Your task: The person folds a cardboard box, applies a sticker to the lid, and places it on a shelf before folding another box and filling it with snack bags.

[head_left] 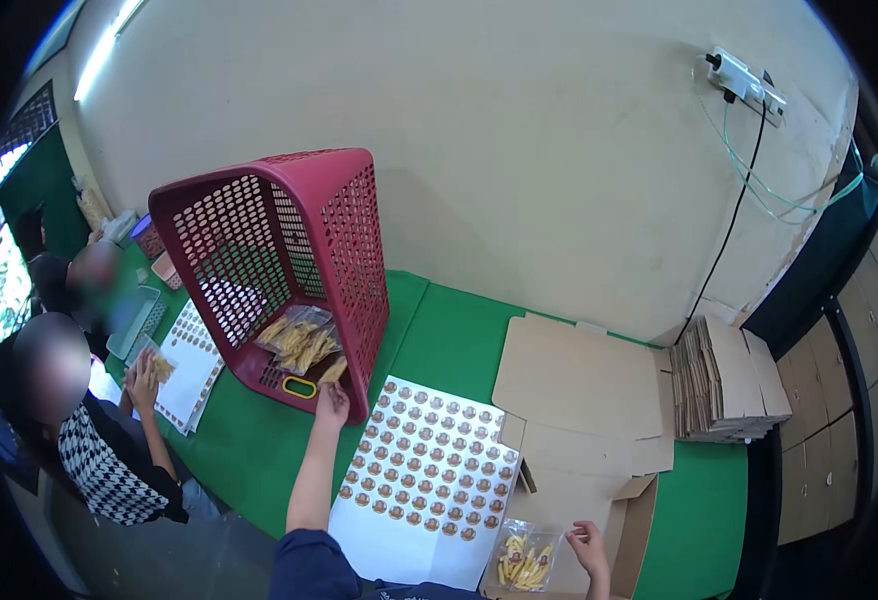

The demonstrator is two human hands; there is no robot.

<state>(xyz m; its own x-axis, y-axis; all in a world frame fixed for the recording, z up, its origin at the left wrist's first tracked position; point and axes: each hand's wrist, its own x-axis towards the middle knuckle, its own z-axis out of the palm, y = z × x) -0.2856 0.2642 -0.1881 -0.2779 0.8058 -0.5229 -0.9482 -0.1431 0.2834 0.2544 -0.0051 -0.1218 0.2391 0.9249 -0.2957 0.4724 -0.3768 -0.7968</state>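
Observation:
A red plastic basket lies tipped on its side on the green table, with clear bags of yellow snack sticks inside. My left hand reaches up to the basket's lower edge and grips one such snack bag. My right hand rests low at the table's near edge, touching another clear snack bag. Between my hands lies a white sheet of round brown stickers.
Flat cardboard pieces lie right of the sticker sheet, and a stack of folded cartons stands at the far right. At the left a seated person's hand holds a bag over another sticker sheet. A cable hangs down the wall.

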